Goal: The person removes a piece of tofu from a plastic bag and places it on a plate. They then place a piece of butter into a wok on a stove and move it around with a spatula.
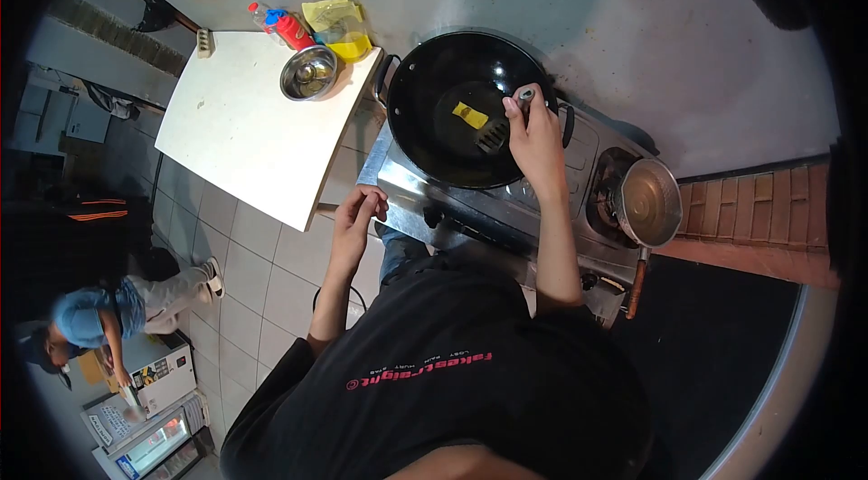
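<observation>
Sliding the spatula [492, 136], gripped by the right hand [537, 142], flat beneath the upper-centre yellow piece [469, 115] seems best, left hand [353, 216] relaxed, half-open.

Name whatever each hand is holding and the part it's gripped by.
The right hand holds the slotted spatula by its handle. Nothing shows in the loosely curled left hand.

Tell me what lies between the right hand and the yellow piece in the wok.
In the head view, the slotted end of the spatula lies between the right hand and the yellow piece.
</observation>
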Available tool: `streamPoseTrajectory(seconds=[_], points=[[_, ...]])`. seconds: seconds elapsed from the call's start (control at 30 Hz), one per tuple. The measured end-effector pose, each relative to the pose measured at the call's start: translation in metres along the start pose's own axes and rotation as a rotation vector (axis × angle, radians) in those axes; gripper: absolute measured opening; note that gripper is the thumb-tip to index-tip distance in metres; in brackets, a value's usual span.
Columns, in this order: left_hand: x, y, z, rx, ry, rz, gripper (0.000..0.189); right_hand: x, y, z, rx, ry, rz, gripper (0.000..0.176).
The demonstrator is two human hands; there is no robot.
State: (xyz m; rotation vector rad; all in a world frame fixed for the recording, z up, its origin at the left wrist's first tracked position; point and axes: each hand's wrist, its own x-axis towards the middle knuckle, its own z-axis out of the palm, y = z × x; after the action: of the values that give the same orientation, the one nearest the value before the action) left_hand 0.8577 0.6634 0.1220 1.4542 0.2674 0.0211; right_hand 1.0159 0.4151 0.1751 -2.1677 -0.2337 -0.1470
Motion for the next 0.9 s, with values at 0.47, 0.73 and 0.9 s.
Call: streamPoseTrajectory(seconds=[0.47, 0.73, 0.9], points=[[0.0010, 0.0019, 0.0033, 0.000, -0.008, 0.014, 0.020, 0.0052, 0.0007, -0.0004, 0.032, 0.043, -0.028, 0.017], [-0.0003, 0.0047, 0.0058, 0.006, -0.007, 0.012, 0.020, 0.0050, -0.0035, -0.0067, 0.015, -0.018, 0.013, 0.024], [-0.0006, 0.0018, 0.0043, 0.008, -0.010, 0.006, 0.020, 0.0047, 0.0001, -0.0061, -0.054, -0.024, -0.003, 0.023]])
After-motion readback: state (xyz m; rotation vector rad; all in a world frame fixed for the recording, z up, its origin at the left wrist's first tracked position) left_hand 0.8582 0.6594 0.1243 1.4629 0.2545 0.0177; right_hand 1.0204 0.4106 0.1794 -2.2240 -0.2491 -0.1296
